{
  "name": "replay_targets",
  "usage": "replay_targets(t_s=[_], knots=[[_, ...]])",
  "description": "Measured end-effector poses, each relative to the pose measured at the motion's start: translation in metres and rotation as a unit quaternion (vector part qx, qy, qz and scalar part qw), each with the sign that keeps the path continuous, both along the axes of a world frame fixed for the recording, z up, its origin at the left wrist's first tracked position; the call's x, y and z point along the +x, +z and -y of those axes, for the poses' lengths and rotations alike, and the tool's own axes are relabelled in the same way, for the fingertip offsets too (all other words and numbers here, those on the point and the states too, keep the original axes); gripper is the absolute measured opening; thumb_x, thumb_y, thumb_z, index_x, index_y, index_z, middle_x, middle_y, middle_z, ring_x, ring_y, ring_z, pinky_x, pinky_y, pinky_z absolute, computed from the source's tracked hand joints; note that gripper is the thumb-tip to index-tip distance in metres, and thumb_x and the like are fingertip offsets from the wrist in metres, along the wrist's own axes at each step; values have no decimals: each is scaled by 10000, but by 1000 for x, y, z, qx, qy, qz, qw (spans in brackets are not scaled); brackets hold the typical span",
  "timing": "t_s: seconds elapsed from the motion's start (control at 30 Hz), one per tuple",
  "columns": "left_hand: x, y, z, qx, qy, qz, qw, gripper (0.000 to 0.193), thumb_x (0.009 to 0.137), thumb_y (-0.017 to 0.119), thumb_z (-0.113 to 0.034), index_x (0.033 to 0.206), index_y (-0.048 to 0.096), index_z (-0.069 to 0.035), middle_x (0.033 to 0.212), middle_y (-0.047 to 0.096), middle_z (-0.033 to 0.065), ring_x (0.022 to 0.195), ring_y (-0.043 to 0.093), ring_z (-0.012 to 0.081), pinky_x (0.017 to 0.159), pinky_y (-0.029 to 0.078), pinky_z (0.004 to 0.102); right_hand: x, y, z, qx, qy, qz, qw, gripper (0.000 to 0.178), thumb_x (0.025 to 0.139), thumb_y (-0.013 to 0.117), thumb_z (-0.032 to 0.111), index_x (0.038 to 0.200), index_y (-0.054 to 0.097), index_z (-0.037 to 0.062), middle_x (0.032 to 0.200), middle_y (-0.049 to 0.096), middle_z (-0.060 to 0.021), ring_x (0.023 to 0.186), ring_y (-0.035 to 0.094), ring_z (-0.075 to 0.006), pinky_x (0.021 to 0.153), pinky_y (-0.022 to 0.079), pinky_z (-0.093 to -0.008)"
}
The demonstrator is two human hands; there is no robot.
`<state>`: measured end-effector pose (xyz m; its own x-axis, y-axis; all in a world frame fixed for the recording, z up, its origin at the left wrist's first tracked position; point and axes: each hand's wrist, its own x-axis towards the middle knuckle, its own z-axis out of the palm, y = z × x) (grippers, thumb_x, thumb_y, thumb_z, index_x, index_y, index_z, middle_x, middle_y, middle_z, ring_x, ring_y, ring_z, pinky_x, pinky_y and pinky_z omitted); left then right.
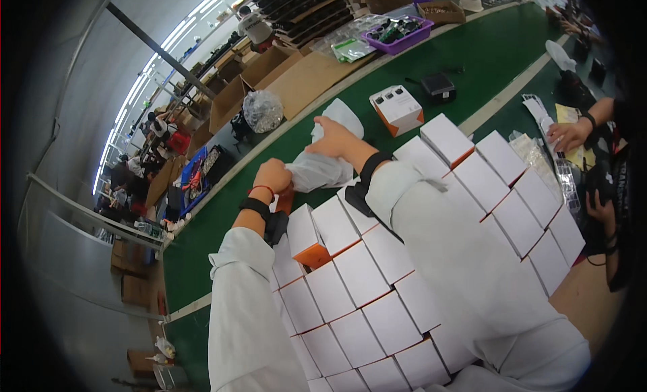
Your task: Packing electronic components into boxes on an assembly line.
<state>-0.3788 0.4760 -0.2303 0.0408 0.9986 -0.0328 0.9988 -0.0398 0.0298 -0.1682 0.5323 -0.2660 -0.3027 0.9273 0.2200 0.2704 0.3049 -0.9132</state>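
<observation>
A crumpled, whitish plastic bag (322,172) lies over the green work surface, beyond a large block of white boxes. My left hand (272,176) is closed at the bag's left end, with its fingers curled in. Farther right, my right hand (335,140) grips the bag from above, thumb and fingers bent around it. Part of the bag sticks out past that hand. What lies inside the bag cannot be made out. Just below my left hand, one white box (303,237) with an orange side sits raised and tilted among the stacked boxes (357,274).
A printed white-and-orange box (396,109) and a black square device (438,86) stand on the green conveyor (499,62). Beyond its edge are a purple basket (401,36), a clear bag (263,111) and cartons (229,102). At right, a co-worker's hand (571,132) handles packaging.
</observation>
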Motion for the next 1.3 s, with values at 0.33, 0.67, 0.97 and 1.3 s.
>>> replay_targets(t_s=[0.33,0.67,0.97,1.3], knots=[[22,75,40,-240,68,250,936,283,947,634,-219,842,705,34,678,721,78,513,661,136,478,513,260,9,3,6,-31,-28,194,980,521,778,682,159,1284,646,38,1236,687,-210,1157,650,-377,988,519,-417],[-17,127,75,-101,53,463,879,281,998,626,-285,846,710,-65,701,661,-2,625,613,83,584,474,221,6,9,15,7,256,343,904,447,762,777,198,1188,734,68,1157,744,-135,1047,709,-276,891,554,-371],[-45,98,96,-5,-50,665,745,213,1025,606,-253,973,679,-60,753,640,-2,639,587,99,629,494,254,-19,93,55,-28,261,516,815,390,860,605,106,1237,684,43,1128,706,-164,921,722,-291,664,617,-397],[-230,-5,158,331,234,285,868,469,981,649,-399,887,695,58,723,686,127,599,652,213,565,499,372,-65,66,90,124,150,549,813,683,884,648,649,1151,748,29,1185,728,-173,1076,695,-396,920,557,-455]])
